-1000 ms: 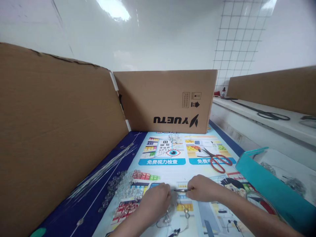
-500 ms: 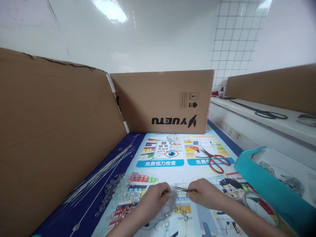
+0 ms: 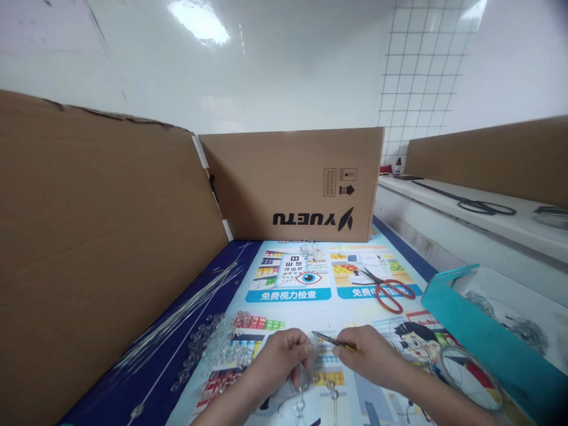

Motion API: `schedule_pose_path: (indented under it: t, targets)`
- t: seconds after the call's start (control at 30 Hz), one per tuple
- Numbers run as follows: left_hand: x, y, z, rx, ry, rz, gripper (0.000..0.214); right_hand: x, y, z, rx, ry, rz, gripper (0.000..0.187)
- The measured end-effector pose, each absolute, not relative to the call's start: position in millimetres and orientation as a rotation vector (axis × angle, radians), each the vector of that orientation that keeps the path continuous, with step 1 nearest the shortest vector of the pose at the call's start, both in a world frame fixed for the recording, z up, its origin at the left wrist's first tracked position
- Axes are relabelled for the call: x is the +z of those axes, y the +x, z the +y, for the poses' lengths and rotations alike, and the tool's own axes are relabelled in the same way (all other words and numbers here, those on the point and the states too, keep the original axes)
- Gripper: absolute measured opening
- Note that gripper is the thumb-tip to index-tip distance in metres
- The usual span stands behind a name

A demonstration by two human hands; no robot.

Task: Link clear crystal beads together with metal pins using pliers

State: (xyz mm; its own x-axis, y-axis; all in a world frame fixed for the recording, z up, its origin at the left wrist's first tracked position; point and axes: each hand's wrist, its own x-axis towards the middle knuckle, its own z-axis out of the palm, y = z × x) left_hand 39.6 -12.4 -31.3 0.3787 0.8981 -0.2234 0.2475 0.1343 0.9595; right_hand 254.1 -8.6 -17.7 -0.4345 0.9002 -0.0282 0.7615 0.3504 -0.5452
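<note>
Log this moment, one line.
left hand: pinching beaded strand; right hand: holding pointed tool; scissors: beyond right hand; loose beads: at left

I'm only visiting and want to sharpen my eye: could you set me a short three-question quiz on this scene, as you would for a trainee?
1. Which hand holds the pointed metal tool?
2. True or false: the red-handled scissors lie unheld on the printed sheet.
3. Where is the pile of loose clear beads?
A) To the left of the left hand
B) Beneath the scissors
C) To the right of the scissors

Key: 1. The right hand. 2. True. 3. A.
</note>
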Motion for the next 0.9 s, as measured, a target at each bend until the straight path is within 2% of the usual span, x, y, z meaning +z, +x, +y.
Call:
schedule_pose_path:
  t: [0.3,0.53,0.73,0.9]
  targets:
    - [-39.1,41.5,-12.1,0.682,1.409,1.122,0.018,-23.8,254.0,-9.1,0.825,-1.437,-2.312,0.021]
    - [-34.3,44.1,-17.2,0.65,1.323,1.085,0.025,-23.2,249.4,-13.4,0.837,-1.376,-2.349,0.02]
    - [-26.8,37.5,-15.8,0.565,1.441,1.093,0.023,-21.3,250.6,-14.3,0.741,-1.464,-2.392,0.022]
    - [-22.9,25.4,-14.5,0.449,1.855,1.184,0.019,-16.4,262.0,-22.8,0.537,-1.546,-2.436,0.022]
